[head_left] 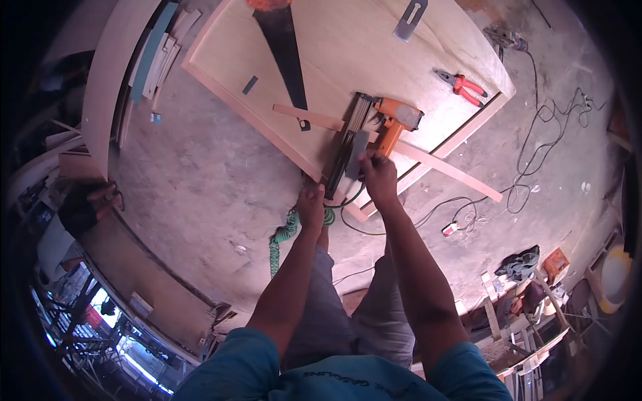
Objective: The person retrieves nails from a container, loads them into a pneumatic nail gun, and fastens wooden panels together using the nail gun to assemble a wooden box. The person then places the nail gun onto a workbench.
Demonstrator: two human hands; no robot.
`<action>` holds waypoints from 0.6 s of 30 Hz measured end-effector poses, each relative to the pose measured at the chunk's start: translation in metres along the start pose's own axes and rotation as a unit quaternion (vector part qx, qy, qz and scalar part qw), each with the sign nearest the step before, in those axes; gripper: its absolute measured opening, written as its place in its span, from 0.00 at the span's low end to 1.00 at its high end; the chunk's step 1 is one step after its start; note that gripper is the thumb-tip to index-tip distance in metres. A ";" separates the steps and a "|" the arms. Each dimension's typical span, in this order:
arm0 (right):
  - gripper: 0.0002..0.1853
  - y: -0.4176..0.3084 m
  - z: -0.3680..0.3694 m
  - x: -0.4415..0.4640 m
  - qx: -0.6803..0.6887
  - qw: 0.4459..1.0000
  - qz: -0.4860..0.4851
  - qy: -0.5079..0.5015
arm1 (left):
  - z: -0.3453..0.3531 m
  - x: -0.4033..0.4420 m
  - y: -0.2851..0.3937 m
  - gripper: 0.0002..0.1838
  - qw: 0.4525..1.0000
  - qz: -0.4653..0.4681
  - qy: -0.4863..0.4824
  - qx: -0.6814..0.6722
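An orange nail gun (394, 123) lies on a pale wooden panel, its long dark magazine pointing down toward me. My left hand (311, 202) is closed at the magazine's lower end, with its fingertips pressed together. My right hand (379, 175) pinches a grey strip (358, 154) beside the magazine, just below the orange handle. A green coiled hose (286, 227) hangs by my left hand. Under the nail gun, a thin wooden strip (455, 175) crosses the panel and sticks out past its right edge.
On the panel (234, 53) lie a handsaw (284, 53), red-handled pliers (461, 87), a metal plate (410, 20) and a small dark piece (250, 85). Black cable (528, 167) winds over the floor at right. Another person's hand (103, 197) shows at left.
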State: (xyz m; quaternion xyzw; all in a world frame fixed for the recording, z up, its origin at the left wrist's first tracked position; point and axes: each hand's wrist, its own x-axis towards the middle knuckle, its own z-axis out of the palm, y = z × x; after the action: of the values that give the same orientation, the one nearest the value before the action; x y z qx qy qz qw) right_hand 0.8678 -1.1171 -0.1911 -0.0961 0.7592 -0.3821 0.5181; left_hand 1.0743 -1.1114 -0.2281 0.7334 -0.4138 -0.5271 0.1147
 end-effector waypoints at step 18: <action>0.16 -0.014 0.066 0.078 -0.250 0.938 -0.071 0.230 | -0.026 -0.016 -0.092 0.15 0.968 -0.130 -0.167 -0.136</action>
State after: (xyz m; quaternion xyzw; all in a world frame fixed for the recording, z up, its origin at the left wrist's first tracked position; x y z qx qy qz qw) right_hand 0.8865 -1.2014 -0.2486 -0.1858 0.9200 -0.2271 0.2597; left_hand 1.1403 -1.0490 -0.2623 0.6597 -0.2525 -0.7040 0.0735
